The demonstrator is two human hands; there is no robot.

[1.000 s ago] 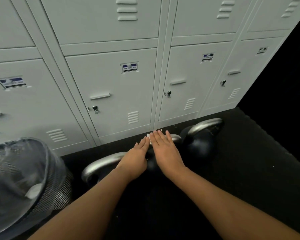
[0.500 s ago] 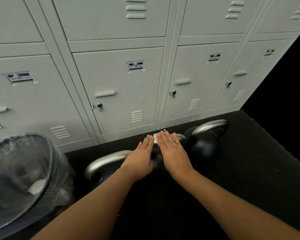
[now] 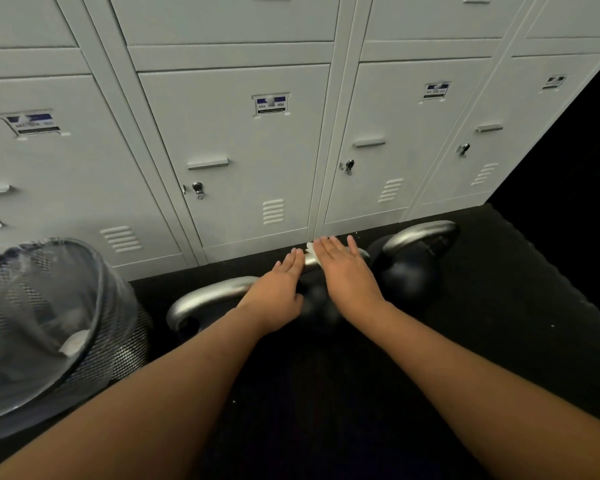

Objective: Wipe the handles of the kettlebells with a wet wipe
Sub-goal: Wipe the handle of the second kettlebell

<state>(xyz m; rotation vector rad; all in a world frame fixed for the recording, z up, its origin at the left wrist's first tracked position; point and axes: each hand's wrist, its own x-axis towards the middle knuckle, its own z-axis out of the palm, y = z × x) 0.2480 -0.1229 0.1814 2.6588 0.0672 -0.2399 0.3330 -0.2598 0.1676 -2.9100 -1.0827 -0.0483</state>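
black floor [image 3: 499, 323] edged by lockers [image 3: 239, 150], right hand [image 3: 347, 271] pressing wipe [image 3: 310, 249] on handle [image 3: 309, 265]

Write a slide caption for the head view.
Right hand presses a wet wipe on the middle kettlebell handle; left hand rests beside it.

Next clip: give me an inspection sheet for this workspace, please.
Surface: black rubber floor, a few pale specks.
Job's things: three black kettlebells, silver left handle, middle handle, right handle; white wet wipe on the middle handle.
Clutter: black mesh bin with clear liner, white wad inside.
Grippers: left hand flat, fingers on the middle handle; right hand flat, pressing the wipe.
Cables: nothing seen.
Surroundings: grey metal lockers, doors shut.
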